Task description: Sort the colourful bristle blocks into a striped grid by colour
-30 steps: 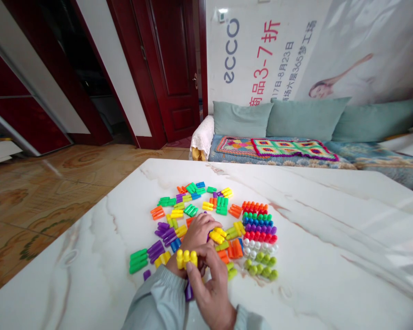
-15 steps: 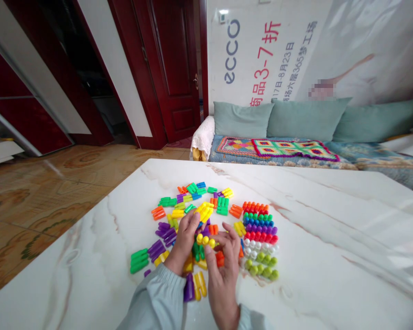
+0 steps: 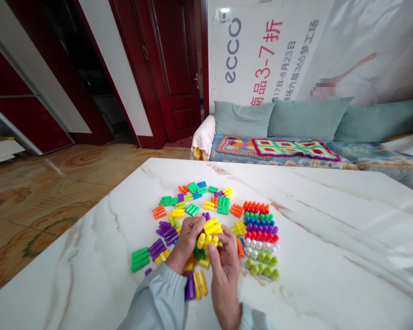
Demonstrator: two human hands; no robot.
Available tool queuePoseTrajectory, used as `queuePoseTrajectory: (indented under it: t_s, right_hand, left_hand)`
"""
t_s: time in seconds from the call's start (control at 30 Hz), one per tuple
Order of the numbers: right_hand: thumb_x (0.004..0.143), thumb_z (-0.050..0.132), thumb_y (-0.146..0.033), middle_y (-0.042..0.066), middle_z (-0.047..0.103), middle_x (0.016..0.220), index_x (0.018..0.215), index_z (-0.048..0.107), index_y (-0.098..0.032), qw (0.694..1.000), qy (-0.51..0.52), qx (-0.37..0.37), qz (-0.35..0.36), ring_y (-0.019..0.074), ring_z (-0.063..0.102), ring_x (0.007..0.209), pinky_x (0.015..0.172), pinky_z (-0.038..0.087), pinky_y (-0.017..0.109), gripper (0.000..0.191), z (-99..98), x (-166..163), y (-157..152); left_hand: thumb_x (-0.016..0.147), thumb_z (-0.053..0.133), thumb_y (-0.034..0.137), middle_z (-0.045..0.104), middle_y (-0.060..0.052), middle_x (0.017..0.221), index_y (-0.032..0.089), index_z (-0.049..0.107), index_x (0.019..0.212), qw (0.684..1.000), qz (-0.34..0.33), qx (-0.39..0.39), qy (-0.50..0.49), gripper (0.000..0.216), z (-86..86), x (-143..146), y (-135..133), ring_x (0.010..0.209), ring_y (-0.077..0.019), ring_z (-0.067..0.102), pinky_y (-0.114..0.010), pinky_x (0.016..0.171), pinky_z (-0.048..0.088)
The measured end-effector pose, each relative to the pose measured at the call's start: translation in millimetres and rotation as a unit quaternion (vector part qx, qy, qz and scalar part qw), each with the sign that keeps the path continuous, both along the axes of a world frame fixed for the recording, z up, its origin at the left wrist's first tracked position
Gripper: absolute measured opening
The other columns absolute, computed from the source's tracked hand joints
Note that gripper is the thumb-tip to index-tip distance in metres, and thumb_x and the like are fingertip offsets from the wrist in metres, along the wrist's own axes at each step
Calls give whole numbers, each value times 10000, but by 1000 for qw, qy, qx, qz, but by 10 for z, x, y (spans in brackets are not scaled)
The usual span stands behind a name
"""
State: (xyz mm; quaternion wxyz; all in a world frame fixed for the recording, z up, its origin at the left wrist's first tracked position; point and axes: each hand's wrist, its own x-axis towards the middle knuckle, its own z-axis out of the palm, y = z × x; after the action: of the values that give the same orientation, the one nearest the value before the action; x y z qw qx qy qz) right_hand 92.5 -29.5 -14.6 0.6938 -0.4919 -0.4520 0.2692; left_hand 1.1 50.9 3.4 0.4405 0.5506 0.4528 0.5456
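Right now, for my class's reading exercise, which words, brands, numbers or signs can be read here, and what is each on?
"ecco": dark letters, sideways on the wall poster.
"商品3-7折": red, same poster, its first character partly behind a cushion.
"17日-8月23日": same poster, its start hidden.
"场六层365梦工场": same poster, its start unclear.
Small wall box: too small to read.
Plastic pieces: no readable text.

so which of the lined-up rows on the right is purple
The purple row, directly between the blue row and the nearer red row; no other lined-up row is purple.
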Motion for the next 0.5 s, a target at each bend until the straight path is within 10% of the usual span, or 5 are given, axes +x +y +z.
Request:
queuePoseTrajectory:
  t_s: [0.3, 0.5]
  right_hand:
    - [972, 505, -296, 34, 549, 1013, 1007, 549, -241, 1000, 8, 21, -2, 196, 538, 988, 879, 450, 337, 79, 129, 32, -36]
    - [979, 476, -297, 28, 547, 984, 986, 539, -239, 1000, 6, 23, 19, 193, 534, 964, 863, 433, 330, 86, 143, 33, -26]
  left_hand:
    - [949, 344, 575, 706, -78, 845, 189, 706, 718, 986, -89, 85, 114, 578, 216, -8, -17, 885, -237, 635, -345, 835, 511]
    - [833, 614, 455, 701, -52, 741, 154, 737, 798, 987, -140, 40, 72, 326, 203, 7, -21, 726, -203, 646, -294, 690, 507]
